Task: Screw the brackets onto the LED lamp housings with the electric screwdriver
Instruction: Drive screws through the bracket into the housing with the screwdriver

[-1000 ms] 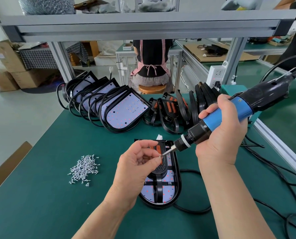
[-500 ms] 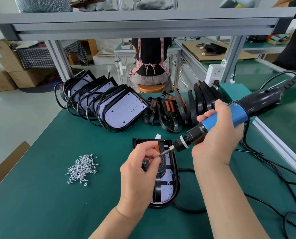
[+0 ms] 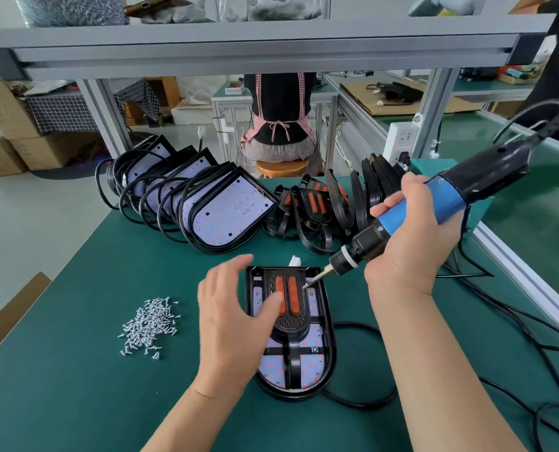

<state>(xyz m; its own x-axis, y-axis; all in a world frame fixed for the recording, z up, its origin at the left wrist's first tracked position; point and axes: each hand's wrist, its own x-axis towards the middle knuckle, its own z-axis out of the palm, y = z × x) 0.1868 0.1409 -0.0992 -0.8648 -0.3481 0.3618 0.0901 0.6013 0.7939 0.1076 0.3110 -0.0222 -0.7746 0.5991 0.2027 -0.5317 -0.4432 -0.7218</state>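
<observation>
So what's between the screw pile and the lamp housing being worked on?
Head view: the left hand is there, thumb on the bracket; otherwise bare green mat.

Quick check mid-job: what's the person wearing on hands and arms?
Nothing. The left hand and right hand are ungloved, no rings showing. The left forearm and right forearm are bare to the frame edge: no sleeve, watch or band.

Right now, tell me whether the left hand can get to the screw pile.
Probably yes. The left hand is open, thumb on the bracket, and the screw pile lies just to its left with only green mat between them.
</observation>
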